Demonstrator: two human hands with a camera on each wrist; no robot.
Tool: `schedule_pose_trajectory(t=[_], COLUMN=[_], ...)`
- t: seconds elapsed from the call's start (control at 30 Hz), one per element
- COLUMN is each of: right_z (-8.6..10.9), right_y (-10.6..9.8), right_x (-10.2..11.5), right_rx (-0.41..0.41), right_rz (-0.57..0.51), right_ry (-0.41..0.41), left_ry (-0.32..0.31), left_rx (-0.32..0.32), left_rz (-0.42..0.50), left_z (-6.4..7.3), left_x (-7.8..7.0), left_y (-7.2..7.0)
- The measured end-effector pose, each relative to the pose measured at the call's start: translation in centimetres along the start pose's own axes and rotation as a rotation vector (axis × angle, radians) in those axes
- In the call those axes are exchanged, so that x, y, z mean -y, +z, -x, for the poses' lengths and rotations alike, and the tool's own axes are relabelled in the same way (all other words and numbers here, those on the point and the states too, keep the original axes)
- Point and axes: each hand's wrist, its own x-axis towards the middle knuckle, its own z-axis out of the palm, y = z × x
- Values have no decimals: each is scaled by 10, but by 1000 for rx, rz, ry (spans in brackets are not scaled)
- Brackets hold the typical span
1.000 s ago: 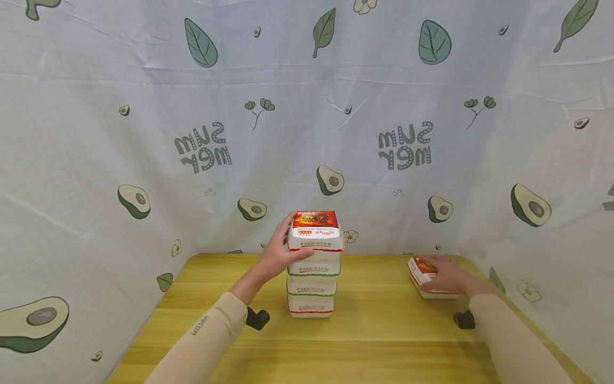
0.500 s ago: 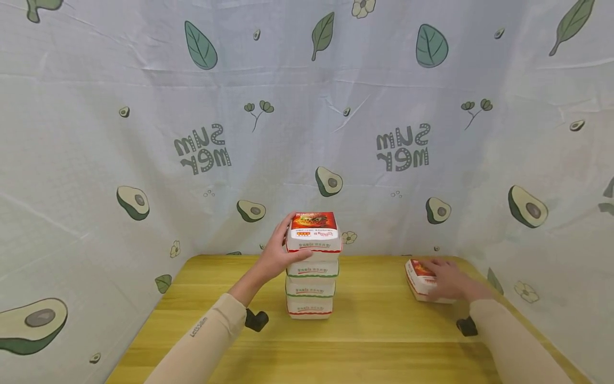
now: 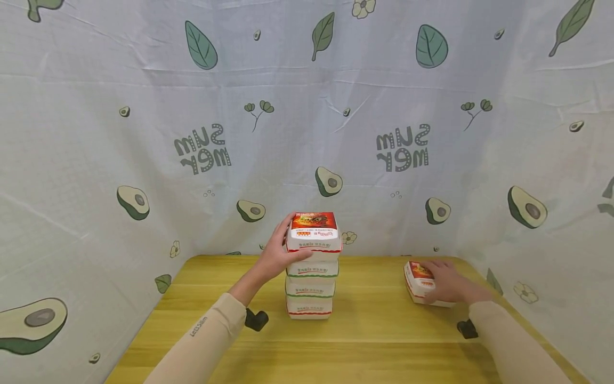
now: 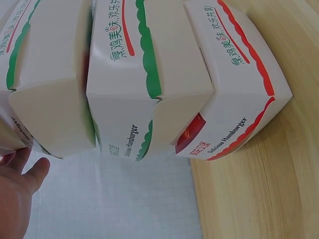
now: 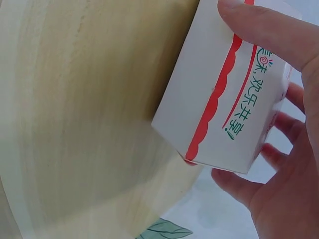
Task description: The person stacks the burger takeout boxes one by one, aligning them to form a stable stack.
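Note:
Several white cardboard hamburger boxes stand in a stack at the table's middle. On top is a red-trimmed box [image 3: 314, 242] with a burger picture. My left hand [image 3: 277, 258] grips it from the left, thumb along its front and fingers behind. Below it come two green-trimmed boxes [image 4: 124, 84] and a red-trimmed bottom box [image 4: 234, 84]. At the back right, my right hand [image 3: 450, 282] holds a single red-trimmed hamburger box [image 5: 214, 99], thumb on its front and fingers spread over its far side. That box sits turned at an angle, low over the table.
Both boxes and stack are on a yellow wooden table [image 3: 268, 346]. A white curtain [image 3: 307, 138] printed with avocados and leaves hangs behind and on both sides, close to the table's edges. Black wrist mounts [image 3: 256, 320] show at both sleeves.
My right hand and its box have shifted slightly toward me. My left hand keeps its hold on the top box, and the stack stands as before.

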Motion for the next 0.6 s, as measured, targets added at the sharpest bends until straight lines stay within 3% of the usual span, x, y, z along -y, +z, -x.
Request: schedule_pose_trajectory(t=[0.23, 0.6], right_z=[2, 2], right_y=[0, 1], right_x=[4, 0], right_rx=[14, 40], right_rz=[-31, 35], right_ry=[5, 25], left_ry=[36, 37], left_rx=[-18, -22], left_rz=[15, 8], left_z=[2, 2], left_x=[5, 3], left_y=[0, 0])
